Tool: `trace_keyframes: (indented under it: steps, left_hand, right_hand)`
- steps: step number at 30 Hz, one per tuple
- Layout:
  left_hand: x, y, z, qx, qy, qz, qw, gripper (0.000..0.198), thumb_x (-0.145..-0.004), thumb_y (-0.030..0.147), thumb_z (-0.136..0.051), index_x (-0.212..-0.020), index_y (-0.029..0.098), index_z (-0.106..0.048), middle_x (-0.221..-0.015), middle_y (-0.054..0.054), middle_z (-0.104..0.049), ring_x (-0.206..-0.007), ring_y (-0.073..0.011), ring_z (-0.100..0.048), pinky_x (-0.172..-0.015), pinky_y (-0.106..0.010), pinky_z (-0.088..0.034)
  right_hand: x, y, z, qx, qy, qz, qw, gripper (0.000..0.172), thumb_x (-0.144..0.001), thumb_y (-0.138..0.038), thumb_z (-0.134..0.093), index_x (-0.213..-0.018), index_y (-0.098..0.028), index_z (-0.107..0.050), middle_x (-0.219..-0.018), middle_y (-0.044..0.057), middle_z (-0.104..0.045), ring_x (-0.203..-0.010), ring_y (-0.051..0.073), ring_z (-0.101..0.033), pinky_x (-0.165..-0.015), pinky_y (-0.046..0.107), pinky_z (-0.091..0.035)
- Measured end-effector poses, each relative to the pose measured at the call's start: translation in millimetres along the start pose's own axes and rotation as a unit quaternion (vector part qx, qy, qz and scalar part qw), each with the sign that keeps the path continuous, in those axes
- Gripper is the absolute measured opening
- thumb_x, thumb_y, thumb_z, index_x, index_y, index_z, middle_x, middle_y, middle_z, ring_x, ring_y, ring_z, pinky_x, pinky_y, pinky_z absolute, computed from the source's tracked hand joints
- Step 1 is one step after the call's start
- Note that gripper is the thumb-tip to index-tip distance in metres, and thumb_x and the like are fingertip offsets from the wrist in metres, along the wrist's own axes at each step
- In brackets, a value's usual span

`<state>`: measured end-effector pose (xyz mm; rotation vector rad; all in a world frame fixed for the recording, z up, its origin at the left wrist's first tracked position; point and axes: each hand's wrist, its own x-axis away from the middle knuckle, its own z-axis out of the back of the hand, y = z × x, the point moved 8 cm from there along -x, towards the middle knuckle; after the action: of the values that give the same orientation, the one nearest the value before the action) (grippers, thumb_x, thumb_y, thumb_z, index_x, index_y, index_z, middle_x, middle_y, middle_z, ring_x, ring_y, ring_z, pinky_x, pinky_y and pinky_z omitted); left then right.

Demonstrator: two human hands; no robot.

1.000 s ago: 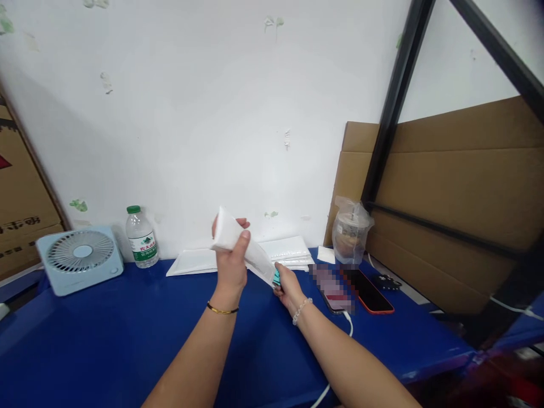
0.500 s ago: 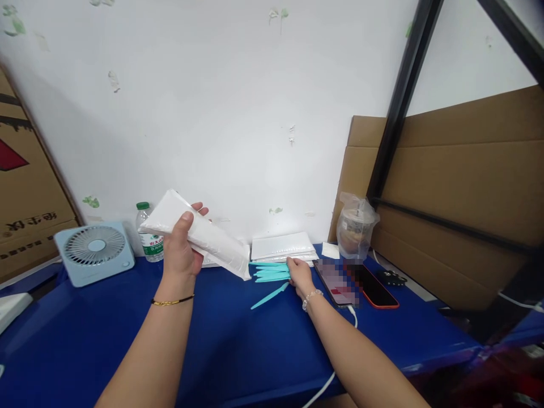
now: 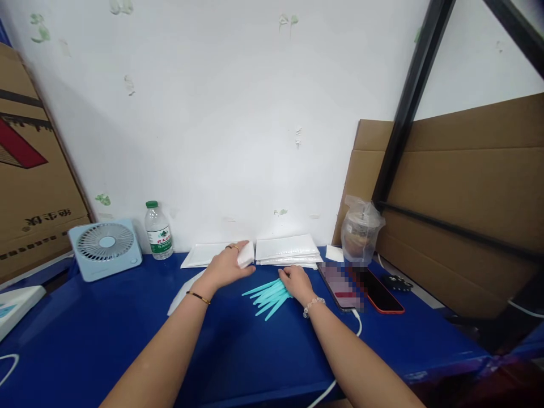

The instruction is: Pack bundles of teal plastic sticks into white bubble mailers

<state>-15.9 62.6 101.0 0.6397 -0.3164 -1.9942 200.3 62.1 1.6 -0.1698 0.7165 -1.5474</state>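
My left hand (image 3: 226, 266) lies on a white padded envelope (image 3: 245, 255) on the blue table (image 3: 127, 334), fingers closed over its end. The rest of that envelope runs under my forearm toward the table's middle. My right hand (image 3: 296, 282) rests on a fanned bunch of several turquoise plastic sticks (image 3: 267, 294), fingers curled over their right ends. Just behind both hands, against the wall, lie two flat stacks of white envelopes (image 3: 285, 249).
A small blue fan (image 3: 104, 248) and a water bottle (image 3: 158, 231) stand at the back left. Right of my hand are two phones (image 3: 361, 288), a bagged drink cup (image 3: 359, 233), cardboard sheets (image 3: 467, 192) and a black frame post (image 3: 408, 102). A cardboard box (image 3: 29, 170) stands far left.
My left hand has brought the white envelope down from the air onto the table. My right hand has drawn the turquoise sticks together into a fan nearer me.
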Motion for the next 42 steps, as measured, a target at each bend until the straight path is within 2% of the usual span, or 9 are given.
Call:
trace_keyframes:
  steps: [4, 9, 15, 21, 26, 29, 32, 36, 42]
  left_hand:
    - [7, -25, -43.6, -0.113, -0.075, 0.045, 0.990, 0.104, -0.053, 0.063, -0.069, -0.140, 0.021, -0.030, -0.138, -0.016, -0.041, -0.126, -0.0372, -0.035, -0.100, -0.050, -0.030]
    - [11, 6, -65.8, -0.055, -0.047, -0.054, 0.996, 0.041, -0.082, 0.055, -0.044, -0.108, 0.028, -0.062, -0.120, -0.006, -0.057, -0.118, -0.0245, -0.043, -0.097, -0.038, -0.034]
    - [0, 4, -97.7, 0.005, -0.135, -0.009, 0.991, 0.022, -0.080, 0.039, -0.051, -0.081, 0.023, -0.067, -0.081, 0.001, -0.066, -0.079, -0.0156, -0.058, -0.072, -0.026, -0.040]
    - [-6, -20, -98.3, -0.009, -0.124, 0.030, 0.992, 0.017, -0.077, 0.036, -0.054, -0.080, 0.024, -0.066, -0.073, 0.003, -0.066, -0.073, -0.0150, -0.058, -0.069, -0.026, -0.037]
    - [-6, -14, -88.5, -0.081, -0.046, 0.030, 0.995, 0.015, -0.077, 0.028, -0.056, -0.090, 0.028, -0.064, -0.081, 0.003, -0.065, -0.086, -0.0172, -0.058, -0.076, -0.028, -0.035]
    - [-3, -2, -86.4, -0.099, -0.024, 0.013, 0.995, 0.013, -0.079, 0.033, -0.055, -0.085, 0.026, -0.064, -0.084, 0.001, -0.065, -0.087, -0.0182, -0.057, -0.075, -0.029, -0.035]
    - [-1, 4, -90.5, -0.102, -0.036, 0.012, 0.994, 0.016, -0.073, 0.041, -0.060, -0.075, 0.025, -0.065, -0.083, 0.000, -0.066, -0.088, -0.0202, -0.057, -0.075, -0.031, -0.035]
    - [2, 3, -100.1, -0.081, -0.079, 0.039, 0.993, 0.012, -0.071, 0.035, -0.061, -0.070, 0.024, -0.066, -0.076, 0.001, -0.068, -0.080, -0.0184, -0.059, -0.071, -0.028, -0.036]
    - [3, 3, -99.0, -0.028, -0.082, 0.051, 0.995, 0.014, -0.075, 0.032, -0.055, -0.073, 0.024, -0.067, -0.076, 0.001, -0.069, -0.075, -0.0162, -0.061, -0.065, -0.025, -0.037]
  right_hand:
    - [1, -2, -5, 0.023, -0.017, 0.006, 1.000, 0.046, -0.084, -0.049, -0.046, -0.050, -0.019, -0.055, -0.072, 0.005, -0.061, -0.087, 0.023, -0.051, -0.070, 0.029, -0.031]
    - [-1, -2, -6, -0.029, -0.033, -0.002, 0.999, 0.046, -0.081, -0.055, -0.048, -0.054, -0.019, -0.058, -0.066, 0.001, -0.060, -0.082, 0.020, -0.052, -0.068, 0.027, -0.029]
    - [-11, -3, 16, -0.116, 0.007, 0.023, 0.993, 0.048, -0.080, -0.059, -0.046, -0.059, -0.018, -0.060, -0.071, 0.000, -0.060, -0.074, 0.016, -0.053, -0.065, 0.024, -0.031]
    - [-35, 15, 24, -0.063, -0.011, 0.005, 0.998, 0.048, -0.080, -0.056, -0.046, -0.055, -0.017, -0.060, -0.074, 0.001, -0.063, -0.078, 0.017, -0.054, -0.068, 0.026, -0.030]
    - [-36, 20, 9, -0.021, -0.044, 0.000, 0.999, 0.046, -0.083, -0.052, -0.046, -0.054, -0.018, -0.058, -0.055, -0.002, -0.057, -0.061, 0.014, -0.052, -0.071, 0.029, -0.029]
    - [-32, 20, 15, 0.009, -0.025, 0.008, 1.000, 0.042, -0.084, -0.049, -0.047, -0.057, -0.018, -0.060, -0.063, 0.000, -0.062, -0.067, 0.016, -0.053, -0.072, 0.030, -0.028]
    - [-26, 17, 24, 0.013, -0.015, 0.037, 0.999, 0.033, -0.085, -0.042, -0.048, -0.067, -0.020, -0.065, -0.078, 0.002, -0.065, -0.079, 0.018, -0.055, -0.074, 0.031, -0.028]
    - [-17, 6, 20, -0.025, -0.093, 0.101, 0.990, 0.018, -0.079, -0.040, -0.058, -0.082, -0.027, -0.071, -0.086, 0.001, -0.063, -0.087, 0.019, -0.054, -0.079, 0.032, -0.030]
    - [-13, -2, 12, -0.074, -0.171, 0.124, 0.975, 0.022, -0.071, -0.044, -0.065, -0.073, -0.024, -0.073, -0.090, 0.004, -0.062, -0.093, 0.023, -0.052, -0.082, 0.033, -0.033]
